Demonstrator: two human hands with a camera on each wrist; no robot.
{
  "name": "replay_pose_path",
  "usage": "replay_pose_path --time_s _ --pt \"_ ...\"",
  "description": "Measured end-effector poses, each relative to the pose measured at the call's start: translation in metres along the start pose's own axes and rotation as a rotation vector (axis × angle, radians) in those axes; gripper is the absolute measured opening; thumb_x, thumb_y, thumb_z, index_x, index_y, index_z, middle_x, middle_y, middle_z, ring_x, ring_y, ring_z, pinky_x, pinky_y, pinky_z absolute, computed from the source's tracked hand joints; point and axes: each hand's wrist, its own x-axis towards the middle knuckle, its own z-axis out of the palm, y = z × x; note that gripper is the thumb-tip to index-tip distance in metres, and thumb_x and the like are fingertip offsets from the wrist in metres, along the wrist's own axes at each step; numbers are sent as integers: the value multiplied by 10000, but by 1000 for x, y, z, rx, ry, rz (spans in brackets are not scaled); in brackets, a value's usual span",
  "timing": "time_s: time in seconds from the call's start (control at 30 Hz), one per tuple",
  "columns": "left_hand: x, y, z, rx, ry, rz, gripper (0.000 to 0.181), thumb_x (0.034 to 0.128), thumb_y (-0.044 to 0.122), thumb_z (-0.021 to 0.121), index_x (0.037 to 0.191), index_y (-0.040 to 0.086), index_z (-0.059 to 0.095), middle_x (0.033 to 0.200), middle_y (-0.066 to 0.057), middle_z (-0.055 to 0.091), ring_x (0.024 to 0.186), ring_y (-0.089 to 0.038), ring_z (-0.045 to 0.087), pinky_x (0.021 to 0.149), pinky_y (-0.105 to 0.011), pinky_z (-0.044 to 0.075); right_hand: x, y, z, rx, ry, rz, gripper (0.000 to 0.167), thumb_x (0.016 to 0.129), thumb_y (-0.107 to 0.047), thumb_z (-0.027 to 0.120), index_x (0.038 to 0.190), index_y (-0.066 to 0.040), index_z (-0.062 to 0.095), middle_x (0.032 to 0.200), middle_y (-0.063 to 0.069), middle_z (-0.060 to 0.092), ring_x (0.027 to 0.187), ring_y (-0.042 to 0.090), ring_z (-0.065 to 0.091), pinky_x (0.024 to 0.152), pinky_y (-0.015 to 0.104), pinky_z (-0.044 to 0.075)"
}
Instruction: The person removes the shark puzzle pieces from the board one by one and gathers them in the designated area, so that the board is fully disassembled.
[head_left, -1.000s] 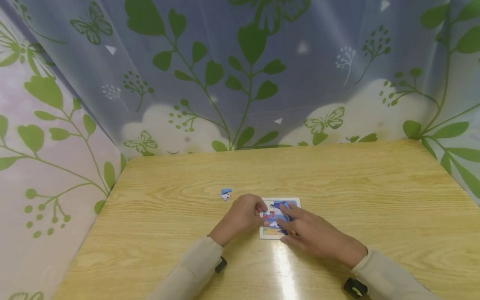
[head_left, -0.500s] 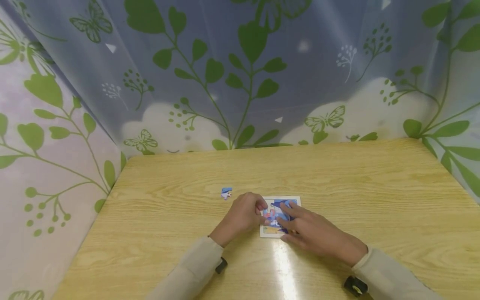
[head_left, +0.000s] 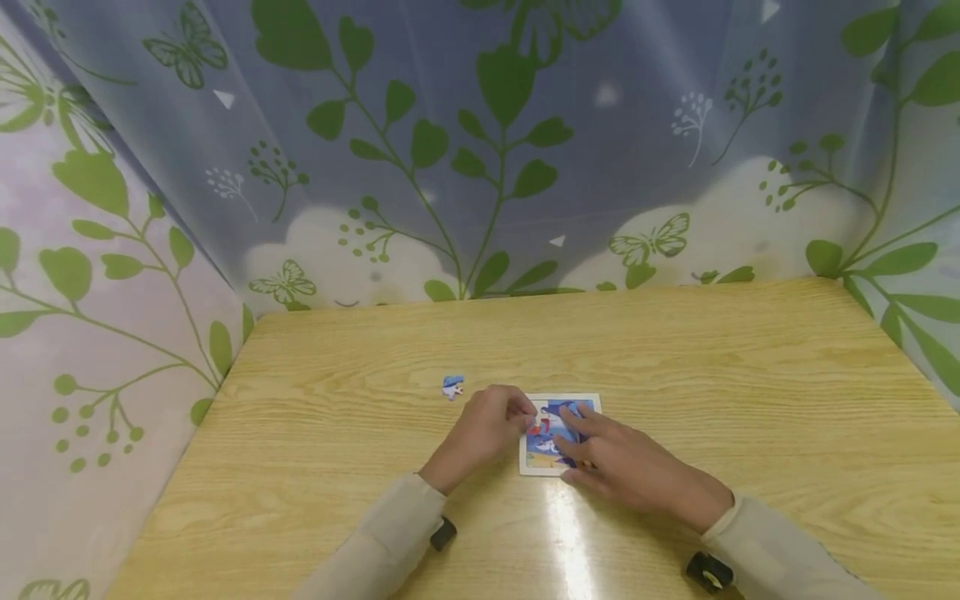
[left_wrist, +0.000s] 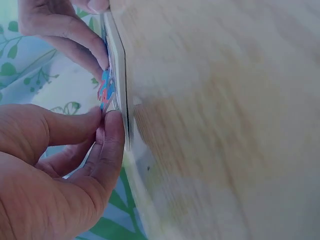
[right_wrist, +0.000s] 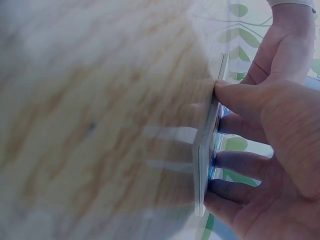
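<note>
The puzzle board [head_left: 562,397] lies flat, well short of the desk's [head_left: 315,400] far edge. Left hand [head_left: 483,429] pinches a red-and-blue piece [left_wrist: 105,87] over the board's left side. Right hand [head_left: 637,467] rests spread fingers on the board. Loose piece [head_left: 452,387] lies nearer the far edge.

No words, brands or numbers can be read on the picture puzzle [head_left: 543,457] or the leaf-patterned curtain [head_left: 600,158]. A yellowish mark [head_left: 714,581] on the black right-wrist device [head_left: 699,567] is too small to make out.
</note>
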Motion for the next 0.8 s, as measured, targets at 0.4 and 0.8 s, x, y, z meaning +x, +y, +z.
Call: replay_pose_path --time_s 0.4,0.8 --pt "-4 -9 -15 -171 30 -78 48 949 -2 676 973 5 718 887 -61 711 784 -173 690 686 -279 572 0 0 0 5 0 -1 418 972 -236 692 1285 38 655 1435 368 448 1334 551 419 1073 588 384" --pt "-14 -34 -41 -139 99 -142 63 960 6 667 947 4 728 851 -62 696 744 -175 677 648 -281 544 -1 0 0 4 10 -10 416 979 -239 683 1286 41 653 1441 360 450 1340 545 418 1065 591 391"
